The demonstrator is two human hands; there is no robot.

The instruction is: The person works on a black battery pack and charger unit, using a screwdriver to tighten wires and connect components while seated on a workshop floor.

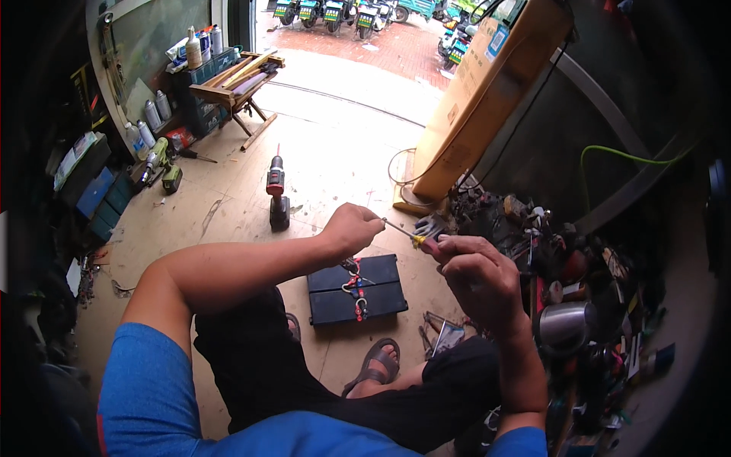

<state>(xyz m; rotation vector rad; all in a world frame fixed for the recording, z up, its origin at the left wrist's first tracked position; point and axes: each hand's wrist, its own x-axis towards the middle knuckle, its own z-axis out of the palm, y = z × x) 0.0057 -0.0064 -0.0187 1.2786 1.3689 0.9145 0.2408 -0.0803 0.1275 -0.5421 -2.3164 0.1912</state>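
My right hand [484, 276] is closed round the red and yellow handle of a screwdriver [401, 230], held up in front of me. The shaft points left to my left hand [353, 228], whose fingertips pinch at its tip. Whatever small piece sits between those fingertips is too small to make out. Below the hands, a flat black case [390, 286] lies on the floor between my feet. Red and metal shackle-like pieces [359, 290] rest in a row on top of it. Beyond my left forearm, a red and black cordless drill [276, 186] lies on the floor.
Tools and metal parts [579, 305] are heaped along the right side. A tall cardboard box [457, 114] leans behind them. Hand tools [442, 333] lie by my right knee. At the left are a green power tool [158, 164], spray cans and a wooden stand [237, 91].
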